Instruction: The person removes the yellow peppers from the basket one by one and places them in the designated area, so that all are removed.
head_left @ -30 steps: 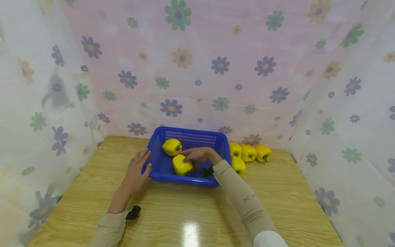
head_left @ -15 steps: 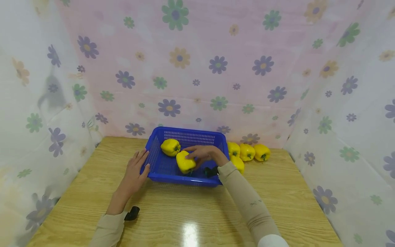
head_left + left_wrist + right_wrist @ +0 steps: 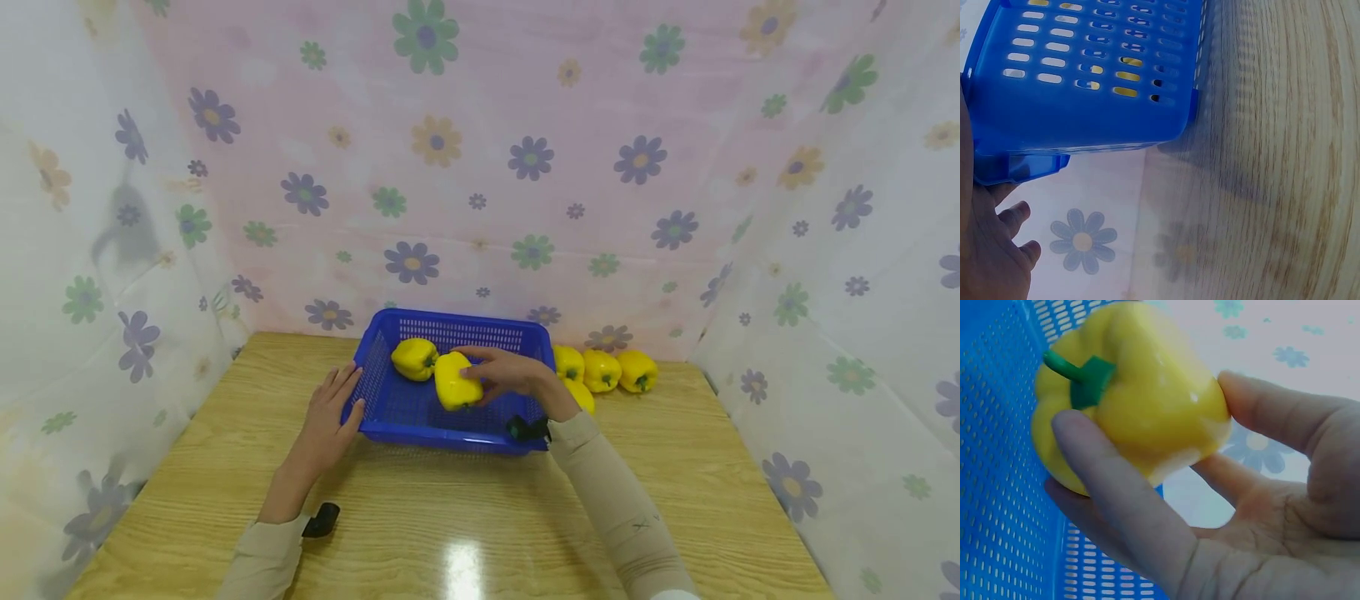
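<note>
My right hand (image 3: 512,373) holds a yellow bell pepper (image 3: 454,382) over the inside of a blue plastic basket (image 3: 442,434). In the right wrist view, fingers wrap the bell pepper (image 3: 1147,394) from several sides, and its green stem (image 3: 1088,380) points left. A second yellow pepper (image 3: 414,359) lies at the back left of the basket floor. My left hand (image 3: 326,421) rests against the basket's left rim with fingers fairly straight. Seen from the left wrist, the fingers (image 3: 1016,215) extend beside the rim near the basket's slotted wall (image 3: 1085,100).
Several more yellow peppers (image 3: 602,370) sit on the wooden table (image 3: 420,517) just right of the basket, one partly hidden behind the right forearm. Flower-patterned cloth (image 3: 480,208) hangs behind the table and on both sides.
My right hand has lifted the bell pepper from the basket's front part and shifted it back and slightly right. The left hand has stayed on the rim.
</note>
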Motion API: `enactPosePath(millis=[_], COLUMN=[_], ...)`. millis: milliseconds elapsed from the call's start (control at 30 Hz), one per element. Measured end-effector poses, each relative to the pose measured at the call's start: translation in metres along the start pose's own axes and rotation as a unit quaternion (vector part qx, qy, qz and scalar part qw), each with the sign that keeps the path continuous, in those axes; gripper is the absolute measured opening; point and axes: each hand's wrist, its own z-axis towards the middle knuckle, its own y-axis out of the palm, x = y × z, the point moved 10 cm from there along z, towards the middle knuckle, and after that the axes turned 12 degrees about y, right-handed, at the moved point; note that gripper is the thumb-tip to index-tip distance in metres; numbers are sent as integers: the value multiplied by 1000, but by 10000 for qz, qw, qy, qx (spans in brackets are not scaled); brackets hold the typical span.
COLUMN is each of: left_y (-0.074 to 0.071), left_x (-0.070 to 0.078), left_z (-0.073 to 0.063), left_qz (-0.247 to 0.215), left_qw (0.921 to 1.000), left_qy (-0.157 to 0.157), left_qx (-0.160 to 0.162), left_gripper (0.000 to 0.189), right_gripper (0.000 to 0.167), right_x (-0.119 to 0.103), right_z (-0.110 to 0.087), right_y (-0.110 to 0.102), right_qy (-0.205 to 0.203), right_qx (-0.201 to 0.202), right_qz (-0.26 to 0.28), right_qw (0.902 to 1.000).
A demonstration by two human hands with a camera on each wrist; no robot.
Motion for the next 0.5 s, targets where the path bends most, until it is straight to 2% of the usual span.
enactPosePath(millis=[167, 333, 500], left_y=[0, -1, 0], left_x=[0, 0, 0], left_z=[-1, -1, 0], left_qz=[15, 14, 12], left_qw=[10000, 10000, 10000], left_qy=[11, 10, 18], left_qx=[16, 32, 29], left_gripper=[56, 56, 56], right_gripper=[62, 63, 65], right_x=[-3, -2, 9], right_z=[-12, -24, -38], right_y=[0, -4, -9], right_qy=[-402, -931, -1059], right_qx=[87, 202, 479], right_qz=[373, 1067, 1570], right_qw=[9985, 9897, 9807])
